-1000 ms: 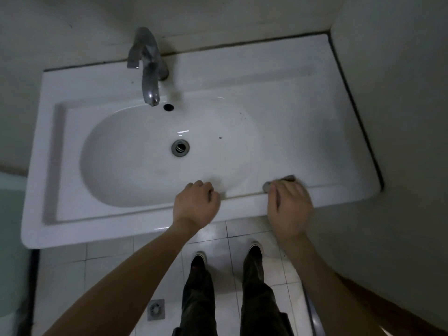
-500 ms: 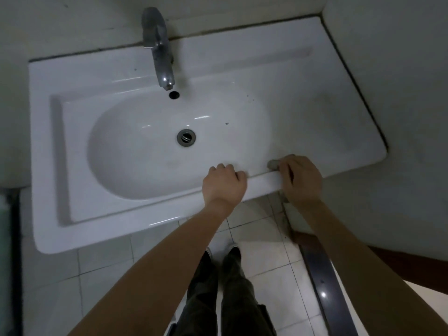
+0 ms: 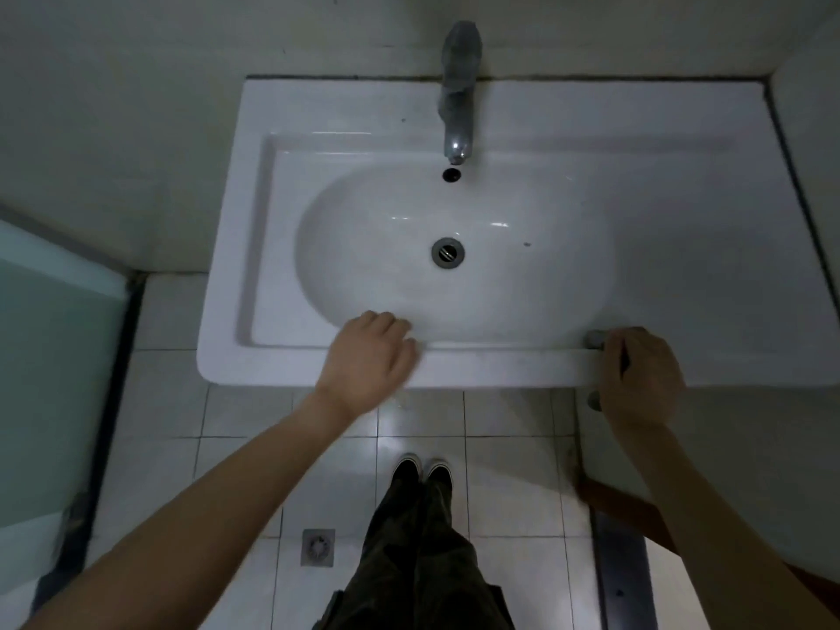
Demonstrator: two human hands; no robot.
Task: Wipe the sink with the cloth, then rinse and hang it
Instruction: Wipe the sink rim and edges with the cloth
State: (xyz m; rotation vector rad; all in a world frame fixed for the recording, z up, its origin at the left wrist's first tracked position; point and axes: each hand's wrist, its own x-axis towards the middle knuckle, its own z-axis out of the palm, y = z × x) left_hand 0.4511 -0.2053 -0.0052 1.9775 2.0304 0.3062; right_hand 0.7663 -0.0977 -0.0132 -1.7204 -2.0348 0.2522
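Note:
A white ceramic sink (image 3: 682,275) with an oval basin fills the middle of the view. Its drain (image 3: 447,252) lies at the basin's centre, and a chrome tap (image 3: 457,106) stands at the back rim. My right hand (image 3: 638,379) presses a small grey cloth (image 3: 593,338) on the front rim, right of the basin; only a corner of the cloth shows past my fingers. My left hand (image 3: 370,361) rests curled on the front rim left of centre, holding nothing.
Walls close in behind and at the right of the sink. A frosted glass panel (image 3: 50,379) stands at the left. Below are white floor tiles with a floor drain (image 3: 317,547), my shoes (image 3: 422,470) and a dark threshold strip (image 3: 622,575) at the right.
My hands have spread apart along the front rim, the left toward the left and the right with the cloth toward the right. The view has swung so the sink sits straight.

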